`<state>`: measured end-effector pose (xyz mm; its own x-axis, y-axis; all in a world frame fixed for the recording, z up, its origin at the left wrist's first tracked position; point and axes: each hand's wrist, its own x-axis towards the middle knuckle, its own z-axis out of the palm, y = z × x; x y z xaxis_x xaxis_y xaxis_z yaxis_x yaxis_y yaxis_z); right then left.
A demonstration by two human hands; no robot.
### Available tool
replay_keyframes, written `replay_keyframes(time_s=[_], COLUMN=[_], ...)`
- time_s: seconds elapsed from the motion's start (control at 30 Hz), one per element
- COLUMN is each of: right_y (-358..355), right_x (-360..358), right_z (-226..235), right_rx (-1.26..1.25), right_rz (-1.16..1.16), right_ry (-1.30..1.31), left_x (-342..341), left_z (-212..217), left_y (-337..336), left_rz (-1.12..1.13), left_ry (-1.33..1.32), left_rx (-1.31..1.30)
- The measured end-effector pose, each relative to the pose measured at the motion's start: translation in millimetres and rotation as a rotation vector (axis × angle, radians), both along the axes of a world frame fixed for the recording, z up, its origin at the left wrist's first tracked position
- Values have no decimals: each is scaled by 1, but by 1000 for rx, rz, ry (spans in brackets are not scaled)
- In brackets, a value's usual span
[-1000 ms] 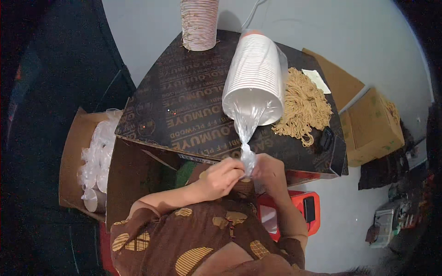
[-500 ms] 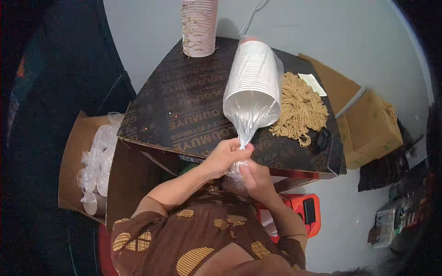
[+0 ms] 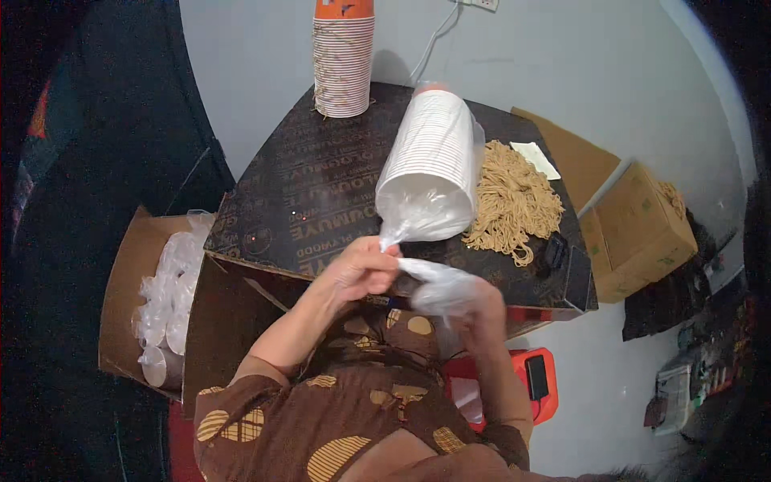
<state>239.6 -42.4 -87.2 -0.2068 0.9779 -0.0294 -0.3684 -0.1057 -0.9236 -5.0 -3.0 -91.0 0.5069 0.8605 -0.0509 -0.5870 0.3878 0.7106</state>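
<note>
A stack of white paper cups [image 3: 430, 145] lies on its side on the dark table, wrapped in a clear plastic bag [image 3: 414, 215] with the open cup mouth toward me. My left hand [image 3: 363, 267] is closed, pinching the gathered neck of the bag just below the cups. The loose end of the bag stretches right from there to my right hand [image 3: 480, 309], which is blurred by motion but closed around that end. Beside the cups lies a heap of tan string [image 3: 518, 197].
At the table's back stands a tall stack of cups [image 3: 344, 68]. An open carton [image 3: 120, 297] with bagged cup stacks is at the left. Another cardboard box [image 3: 642, 233] sits at the right, and a red plastic stool [image 3: 546, 377] below the table. A dark small object [image 3: 554, 251] lies near the string.
My right hand has moved right, drawing the bag's end out sideways. My left hand has shifted slightly left, still on the neck. The near end of the cup stack has swung a little left.
</note>
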Motion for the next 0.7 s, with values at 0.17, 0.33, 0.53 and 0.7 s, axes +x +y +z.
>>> replay_keyframes(time_s=[0.17, 0.33, 0.53, 0.7], right_y=[-8, -31, -22, 12], right_x=[19, 31, -3, -15], right_z=[4, 16, 20, -22], right_rx=[114, 1099, 1012, 542], right_rz=[-156, 193, 862, 460], right_ry=[211, -750, -611, -532], left_x=[-17, -9, -10, -19], left_z=[-8, 13, -10, -11], left_y=[-1, -5, -27, -64], left_rz=[20, 211, 204, -27], left_ry=[-21, 55, -103, -166], left_rx=[0, 8, -87, -250])
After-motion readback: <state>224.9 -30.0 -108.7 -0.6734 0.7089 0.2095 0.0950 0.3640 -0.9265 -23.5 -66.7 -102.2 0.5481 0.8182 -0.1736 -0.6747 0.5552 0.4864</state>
